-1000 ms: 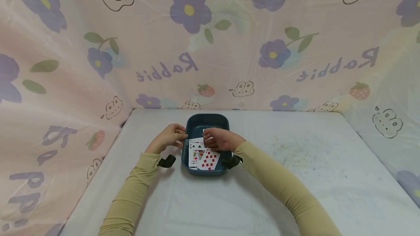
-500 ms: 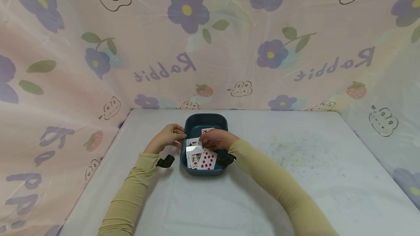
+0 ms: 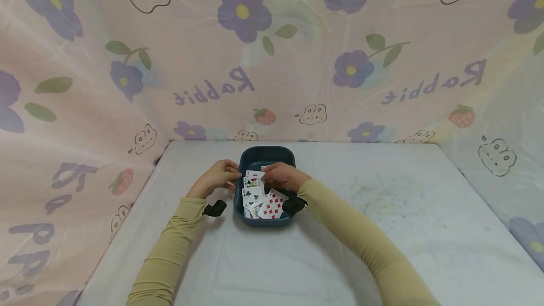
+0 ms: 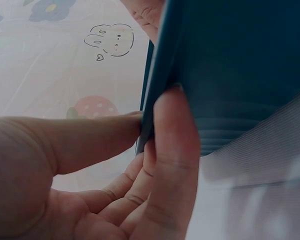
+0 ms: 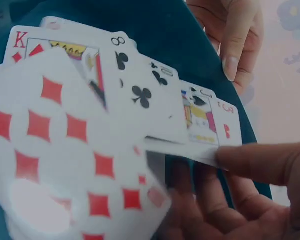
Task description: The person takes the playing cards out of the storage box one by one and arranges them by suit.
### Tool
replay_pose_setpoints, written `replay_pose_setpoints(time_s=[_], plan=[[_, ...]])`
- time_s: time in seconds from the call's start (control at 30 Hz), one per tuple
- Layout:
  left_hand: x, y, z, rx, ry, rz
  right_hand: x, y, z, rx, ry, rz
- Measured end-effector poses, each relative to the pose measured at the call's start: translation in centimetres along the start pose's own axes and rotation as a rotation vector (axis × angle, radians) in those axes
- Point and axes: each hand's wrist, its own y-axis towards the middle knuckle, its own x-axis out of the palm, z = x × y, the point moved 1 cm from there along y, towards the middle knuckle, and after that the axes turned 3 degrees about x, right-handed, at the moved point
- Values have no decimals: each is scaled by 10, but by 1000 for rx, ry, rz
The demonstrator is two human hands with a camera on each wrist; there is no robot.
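Right wrist: six-plus cards [image 5: 142, 95], right hand [image 3: 284, 176] pinching some; left hand [image 3: 217, 176] pinching one tray [image 3: 265, 223].

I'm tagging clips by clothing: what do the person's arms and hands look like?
The left sleeve and right sleeve are long, plain khaki and wrinkled. A small black piece shows by each wrist. The left hand and right hand are ungloved.

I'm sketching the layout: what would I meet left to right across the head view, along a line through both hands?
Bare left hand, left rim of the dark blue plastic tray, white printed playing cards, bare right hand, tan fabric right sleeve.
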Motion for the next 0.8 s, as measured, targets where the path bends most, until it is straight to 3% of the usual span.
replay_pose_setpoints(time_s=[0.13,0.47,0.6,0.8], plan=[[0,1,0,3,0,-4,-1,0,-2,-49,-26,69],[2,-1,-1,10,4,-10,-3,-6,-6,-234,-233,269],[3,-1,0,10,2,-16,-10,-8,-10,-283,-267,297],[0,-1,0,-11,-12,-16,-20,-15,-14,-325,-236,268]])
